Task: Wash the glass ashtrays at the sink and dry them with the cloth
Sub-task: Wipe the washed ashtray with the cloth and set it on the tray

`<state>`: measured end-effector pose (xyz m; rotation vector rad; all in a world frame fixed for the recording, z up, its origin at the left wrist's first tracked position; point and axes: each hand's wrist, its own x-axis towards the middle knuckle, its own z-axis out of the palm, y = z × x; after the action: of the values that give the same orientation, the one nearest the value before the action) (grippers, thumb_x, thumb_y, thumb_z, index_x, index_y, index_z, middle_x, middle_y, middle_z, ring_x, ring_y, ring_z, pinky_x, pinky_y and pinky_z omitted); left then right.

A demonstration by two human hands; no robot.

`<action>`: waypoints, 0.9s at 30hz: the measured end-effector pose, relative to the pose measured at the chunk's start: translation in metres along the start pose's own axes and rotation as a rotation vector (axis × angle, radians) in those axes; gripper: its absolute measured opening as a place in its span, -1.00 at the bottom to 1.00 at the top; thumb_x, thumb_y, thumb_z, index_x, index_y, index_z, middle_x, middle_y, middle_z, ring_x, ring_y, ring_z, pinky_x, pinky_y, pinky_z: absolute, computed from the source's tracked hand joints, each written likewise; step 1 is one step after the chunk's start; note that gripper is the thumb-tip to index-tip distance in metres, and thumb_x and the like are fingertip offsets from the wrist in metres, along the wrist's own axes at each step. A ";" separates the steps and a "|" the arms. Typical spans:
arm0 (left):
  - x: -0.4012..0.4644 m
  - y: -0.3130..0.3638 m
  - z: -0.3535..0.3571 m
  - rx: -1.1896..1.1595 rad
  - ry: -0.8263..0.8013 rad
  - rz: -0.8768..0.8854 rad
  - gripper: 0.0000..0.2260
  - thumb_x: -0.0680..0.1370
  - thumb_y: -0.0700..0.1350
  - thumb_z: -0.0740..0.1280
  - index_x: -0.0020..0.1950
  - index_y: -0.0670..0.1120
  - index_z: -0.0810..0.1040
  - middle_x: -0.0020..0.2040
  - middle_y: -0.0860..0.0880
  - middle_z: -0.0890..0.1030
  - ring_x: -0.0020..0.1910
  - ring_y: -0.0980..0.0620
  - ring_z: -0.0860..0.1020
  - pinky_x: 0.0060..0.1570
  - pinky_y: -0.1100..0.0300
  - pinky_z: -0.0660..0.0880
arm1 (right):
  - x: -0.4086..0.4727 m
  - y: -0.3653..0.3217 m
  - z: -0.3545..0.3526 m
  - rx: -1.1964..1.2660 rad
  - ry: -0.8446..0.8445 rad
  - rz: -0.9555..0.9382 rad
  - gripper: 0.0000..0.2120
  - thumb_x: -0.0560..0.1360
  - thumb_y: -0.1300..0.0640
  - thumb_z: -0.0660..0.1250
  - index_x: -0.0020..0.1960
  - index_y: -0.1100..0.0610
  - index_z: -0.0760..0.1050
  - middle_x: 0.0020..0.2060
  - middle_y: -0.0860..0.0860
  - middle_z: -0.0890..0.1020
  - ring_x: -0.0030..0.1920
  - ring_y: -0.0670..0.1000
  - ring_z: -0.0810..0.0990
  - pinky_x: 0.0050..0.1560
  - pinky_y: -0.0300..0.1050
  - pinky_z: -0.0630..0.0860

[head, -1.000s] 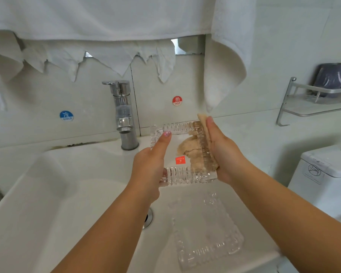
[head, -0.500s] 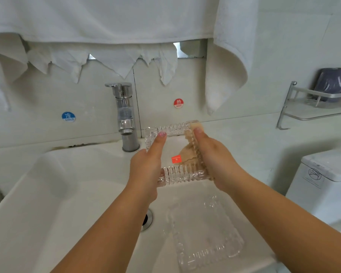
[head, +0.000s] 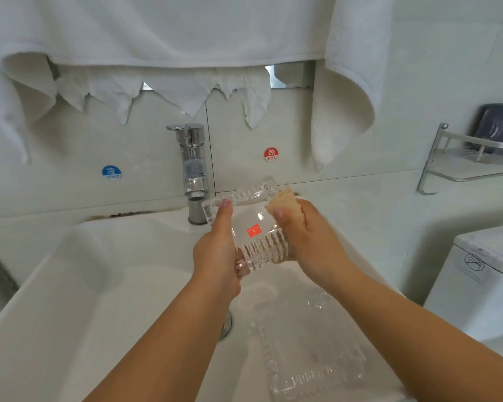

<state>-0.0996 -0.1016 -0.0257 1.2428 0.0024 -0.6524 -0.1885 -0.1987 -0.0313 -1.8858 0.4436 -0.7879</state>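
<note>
Here, over the sink (head: 79, 300):
Left hand (head: 218, 253): grips the ashtray (head: 244, 221) by its left side, one finger straight up along the edge, the other fingers curled under the near rim.
Ashtray: clear ribbed glass with a small red sticker (head: 253, 230), held tilted above the basin, just in front of the tap (head: 193, 172).
Right hand (head: 305, 230): fingers curled round a beige cloth (head: 283, 203), pressing it on the ashtray's right rim near its far corner.
Second ashtray (head: 311, 352): lies flat in the basin toward the near right corner, just right of the drain (head: 226, 327).
Wall: a blue COLD sticker (head: 111, 172) left of the tap, a red HOT sticker (head: 271, 154) right of it.
Towels (head: 169, 30): white, hanging above the tap.
Shelf (head: 474, 166): metal, on the right wall, with a dark thing on it.
Toilet tank (head: 482, 274): right of the sink.
</note>
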 end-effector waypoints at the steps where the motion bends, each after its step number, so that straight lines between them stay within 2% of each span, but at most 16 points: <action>1: -0.001 0.000 0.002 0.029 -0.012 0.022 -0.53 0.43 0.34 0.34 0.01 -0.05 0.57 -0.17 -0.11 0.70 -0.39 -0.02 0.65 -0.55 0.30 0.43 | 0.000 -0.003 -0.002 0.040 0.005 0.025 -0.67 0.57 -0.20 0.18 -0.02 0.03 0.53 -0.26 -0.06 0.64 -0.25 -0.01 0.68 -0.22 0.13 0.65; 3: 0.001 -0.003 0.005 0.087 -0.044 0.066 -0.55 0.42 0.33 0.36 0.03 -0.02 0.57 -0.10 -0.09 0.70 -0.24 -0.07 0.69 -0.36 0.17 0.58 | 0.001 -0.009 -0.007 0.164 0.036 0.182 -0.65 0.60 -0.15 0.14 -0.11 0.06 0.55 -0.27 0.01 0.64 -0.32 -0.01 0.66 -0.33 0.02 0.65; 5: 0.002 -0.004 0.006 0.107 -0.057 0.088 -0.57 0.41 0.32 0.38 0.00 -0.01 0.57 -0.08 -0.08 0.70 -0.18 -0.09 0.69 -0.22 0.09 0.62 | 0.003 -0.010 -0.013 0.206 0.050 0.340 -0.58 0.61 -0.19 0.09 -0.05 0.08 0.58 -0.15 0.04 0.67 -0.25 0.03 0.66 -0.38 -0.10 0.62; 7: 0.001 -0.004 0.007 0.080 -0.048 0.060 -0.57 0.40 0.32 0.38 -0.01 -0.01 0.58 -0.11 -0.08 0.70 -0.19 -0.08 0.69 -0.22 0.11 0.62 | 0.002 -0.012 -0.015 0.228 0.039 0.429 -0.53 0.61 -0.22 0.06 -0.08 0.06 0.61 -0.18 0.02 0.70 -0.29 0.03 0.64 -0.36 -0.19 0.56; 9: -0.001 -0.003 0.006 0.015 -0.036 0.005 -0.57 0.41 0.32 0.37 -0.03 -0.03 0.58 -0.27 -0.07 0.69 -0.35 -0.01 0.67 -0.38 0.22 0.54 | 0.001 -0.016 -0.016 0.355 0.020 0.490 -0.49 0.62 -0.20 0.07 -0.22 0.07 0.62 -0.31 0.02 0.69 -0.32 0.06 0.62 -0.27 -0.12 0.52; 11: -0.004 -0.003 0.005 -0.058 -0.033 -0.063 -0.57 0.41 0.33 0.37 -0.08 -0.04 0.57 -0.42 -0.03 0.63 -0.47 0.04 0.60 -0.46 0.28 0.39 | 0.000 -0.016 -0.013 0.412 0.036 0.449 -0.50 0.62 -0.17 0.08 -0.23 0.07 0.63 -0.31 0.04 0.67 -0.27 0.10 0.59 -0.24 -0.08 0.48; 14: -0.006 -0.007 0.006 -0.147 -0.025 -0.141 -0.53 0.41 0.36 0.34 -0.04 -0.04 0.59 -0.28 -0.05 0.69 -0.37 0.01 0.59 -0.39 0.25 0.38 | -0.001 -0.011 -0.001 0.323 0.110 0.308 -0.69 0.60 -0.14 0.14 0.03 0.05 0.52 -0.09 0.06 0.66 -0.15 0.05 0.63 -0.15 0.01 0.60; 17: -0.002 -0.014 0.008 -0.209 -0.015 -0.138 -0.50 0.42 0.36 0.33 0.01 -0.05 0.60 -0.07 -0.10 0.71 -0.17 -0.06 0.64 -0.16 0.17 0.50 | -0.004 -0.008 0.007 0.356 0.210 0.309 -0.80 0.57 -0.06 0.24 0.10 0.03 0.41 -0.13 -0.03 0.58 -0.22 -0.04 0.56 -0.33 -0.13 0.45; 19: -0.003 -0.018 0.010 -0.215 -0.040 -0.132 -0.49 0.42 0.37 0.33 -0.03 -0.08 0.60 -0.11 -0.12 0.71 -0.14 -0.09 0.64 -0.05 0.11 0.54 | -0.001 -0.007 0.005 0.452 0.232 0.350 -0.78 0.55 -0.01 0.29 0.13 0.07 0.43 -0.14 0.01 0.59 -0.29 -0.06 0.55 -0.42 -0.21 0.41; 22: -0.008 -0.017 0.014 -0.182 -0.154 -0.174 -0.52 0.47 0.31 0.31 -0.10 -0.13 0.57 -0.39 -0.07 0.63 -0.41 -0.01 0.58 -0.34 0.20 0.52 | 0.009 -0.006 -0.007 0.538 0.260 0.370 -0.76 0.53 0.07 0.30 0.09 0.21 0.48 -0.16 0.17 0.55 -0.39 0.03 0.46 -0.62 -0.29 0.27; 23: -0.010 -0.015 0.015 -0.176 -0.211 -0.196 -0.57 0.50 0.25 0.31 -0.09 -0.13 0.58 -0.40 -0.07 0.64 -0.43 -0.01 0.59 -0.39 0.21 0.53 | 0.012 -0.005 -0.013 0.556 0.282 0.381 -0.78 0.53 0.08 0.30 0.05 0.23 0.48 -0.17 0.20 0.52 -0.42 0.05 0.40 -0.64 -0.29 0.22; 25: -0.012 -0.006 0.014 -0.179 -0.289 -0.211 -0.71 0.54 0.11 0.34 0.00 -0.12 0.59 -0.29 -0.09 0.69 -0.34 -0.03 0.65 -0.40 0.17 0.60 | 0.016 -0.003 -0.024 0.609 0.325 0.428 -0.84 0.53 0.08 0.30 -0.06 0.19 0.48 -0.26 0.18 0.47 -0.51 0.02 0.30 -0.66 -0.31 0.14; 27: -0.007 0.004 0.006 -0.154 -0.298 -0.186 -0.79 0.52 0.01 0.38 0.02 -0.11 0.59 -0.28 -0.08 0.69 -0.28 -0.03 0.65 -0.40 0.15 0.61 | 0.016 -0.004 -0.033 0.674 0.324 0.488 -0.84 0.54 0.09 0.29 -0.15 0.16 0.47 -0.38 0.10 0.47 -0.59 -0.03 0.32 -0.65 -0.32 0.18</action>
<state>-0.1057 -0.1034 -0.0176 0.9947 -0.0787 -0.9774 -0.1995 -0.2287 -0.0131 -0.9727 0.7027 -0.7804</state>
